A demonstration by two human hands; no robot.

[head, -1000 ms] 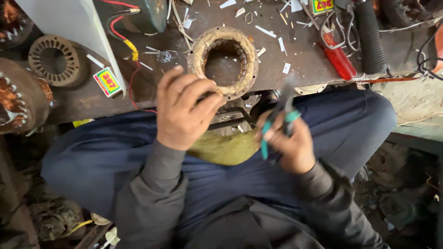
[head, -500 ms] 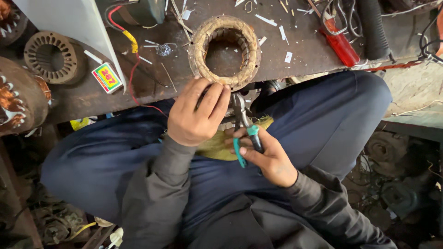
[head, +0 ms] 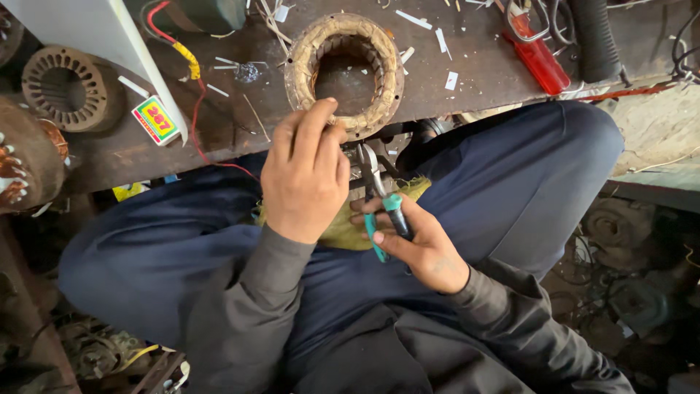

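A round motor stator with tan taped windings lies on the dark workbench in front of me. My left hand hovers at its near rim, fingers curled, pinching at the winding edge; what is between the fingertips is hidden. My right hand holds pliers with teal handles, jaws pointing up towards the stator's near edge. A yellow-green cloth lies in my lap under both hands.
A red-handled tool and a black ribbed hose lie at the bench's right. A small colourful box, red and yellow wires, a bare stator core and a copper-wound motor part sit left. White paper scraps litter the bench.
My right hand with the pliers has moved left and up from my thigh to the stator's near edge. My left hand stays at the rim.
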